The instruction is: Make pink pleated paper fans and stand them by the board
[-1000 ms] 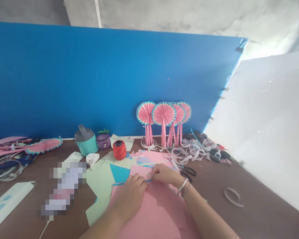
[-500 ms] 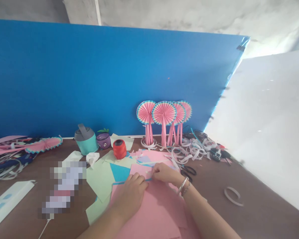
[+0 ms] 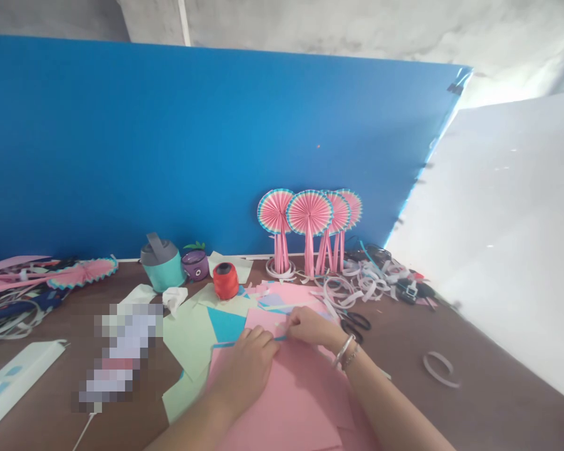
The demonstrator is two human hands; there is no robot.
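Note:
Pink paper sheets (image 3: pixel 282 407) lie in front of me, with a narrow blue strip (image 3: pixel 224 345) along their far edge. Flat on the sheets near that edge rests my left hand (image 3: pixel 251 363), fingers stretched out and holding nothing. My right hand (image 3: pixel 308 327), a bangle at its wrist, is closed in a pinch at the same far edge, just right of the left fingertips. What sits between its fingers is hidden. Beyond the hands are another pink sheet (image 3: pixel 258 319), a blue paper piece (image 3: pixel 226 326) and pale green sheets (image 3: pixel 190 341). Black-handled scissors (image 3: pixel 357 323) lie right of my right hand.
Pink pleated paper fans (image 3: pixel 309 213) stand against the blue partition (image 3: pixel 192 144). A red thread spool (image 3: pixel 225 283), a purple pot (image 3: pixel 195 265) and a turquoise cup (image 3: pixel 162 266) stand at the back. Curled white strips (image 3: pixel 357 282) lie heaped at right, a power strip (image 3: pixel 21 382) at left.

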